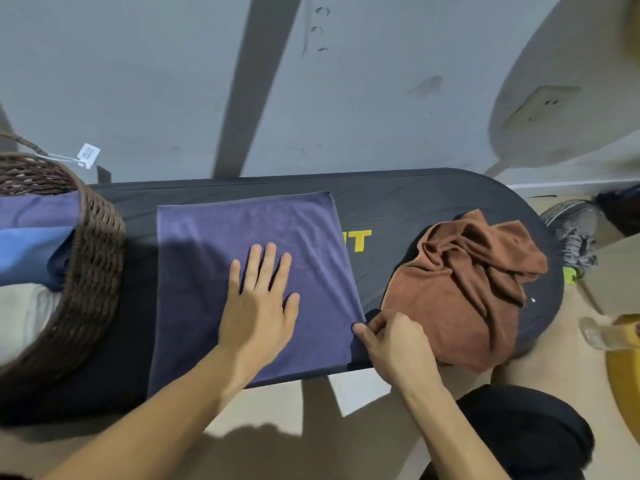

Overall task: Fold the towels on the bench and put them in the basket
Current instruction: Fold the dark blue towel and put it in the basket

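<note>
The black padded surface (398, 199) ran left to right, and the purple towel (207, 258) lay flat across its middle, long axis running from the far edge toward the person. The wicker basket (93, 244) sat just left of it, folded blue cloth already inside; the brown towel (478, 271) lay crumpled to the right. The left hand (259, 306) pressed flat on the purple cloth, fingers straight, gripping nothing. The right hand (391, 337) had the grip, pinching the towel's near right corner. The rest of the towel lay left of that pinch, so the fold likely ran leftward, toward the basket.
</note>
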{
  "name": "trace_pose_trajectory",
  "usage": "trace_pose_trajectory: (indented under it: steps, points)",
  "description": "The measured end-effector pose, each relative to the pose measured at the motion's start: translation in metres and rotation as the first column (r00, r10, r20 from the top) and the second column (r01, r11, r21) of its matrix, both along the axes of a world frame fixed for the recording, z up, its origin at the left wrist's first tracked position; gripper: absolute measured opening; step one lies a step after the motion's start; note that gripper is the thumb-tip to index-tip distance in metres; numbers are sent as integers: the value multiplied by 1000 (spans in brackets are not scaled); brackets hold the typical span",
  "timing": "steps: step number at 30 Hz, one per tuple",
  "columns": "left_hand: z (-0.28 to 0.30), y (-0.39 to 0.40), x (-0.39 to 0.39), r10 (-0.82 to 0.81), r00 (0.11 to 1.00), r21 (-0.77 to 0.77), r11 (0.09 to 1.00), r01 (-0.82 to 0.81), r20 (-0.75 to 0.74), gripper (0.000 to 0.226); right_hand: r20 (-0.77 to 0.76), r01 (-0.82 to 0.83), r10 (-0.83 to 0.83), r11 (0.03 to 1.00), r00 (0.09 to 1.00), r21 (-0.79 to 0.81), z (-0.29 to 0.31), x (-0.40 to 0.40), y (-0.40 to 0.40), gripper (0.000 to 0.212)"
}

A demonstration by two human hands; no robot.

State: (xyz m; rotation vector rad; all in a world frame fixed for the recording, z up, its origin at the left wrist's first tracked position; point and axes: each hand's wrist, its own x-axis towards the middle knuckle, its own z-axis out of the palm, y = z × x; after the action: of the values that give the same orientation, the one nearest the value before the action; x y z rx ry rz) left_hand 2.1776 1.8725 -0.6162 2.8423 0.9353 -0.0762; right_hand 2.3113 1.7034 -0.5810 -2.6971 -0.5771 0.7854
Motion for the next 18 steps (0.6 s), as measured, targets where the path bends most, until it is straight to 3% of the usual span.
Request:
trace_pose_trajectory:
  steps: [3,6,8,10,13,15,18]
  points:
    - [-5,-25,-42,64,995,-42,997,-61,71,64,19,5,-5,1000,1000,-3,3,0,-12,26]
    - [-10,-39,-88,143,986,-34,990,-140,84,68,198,-42,13,989,980,144,6,-9,-12,19]
    - [-11,-45,-111,158,984,-35,987,-156,78,70,346,-206,90,927,934,314,8,-22,1,18]
    - [-9,-46,-124,108,993,-21,994,-107,55,72,420,-412,243,829,874,378,6,-37,19,30]
    - [-4,-40,-138,-31,1000,22,999,31,4,74,365,-640,554,747,748,177,-11,-54,30,68]
    - [2,-36,-147,-62,997,11,998,63,-37,74,332,-707,668,707,666,-3,-26,-54,22,73]
    - [12,-31,-154,-47,996,-16,999,46,-77,74,368,-704,693,698,620,-129,-36,-50,5,75]
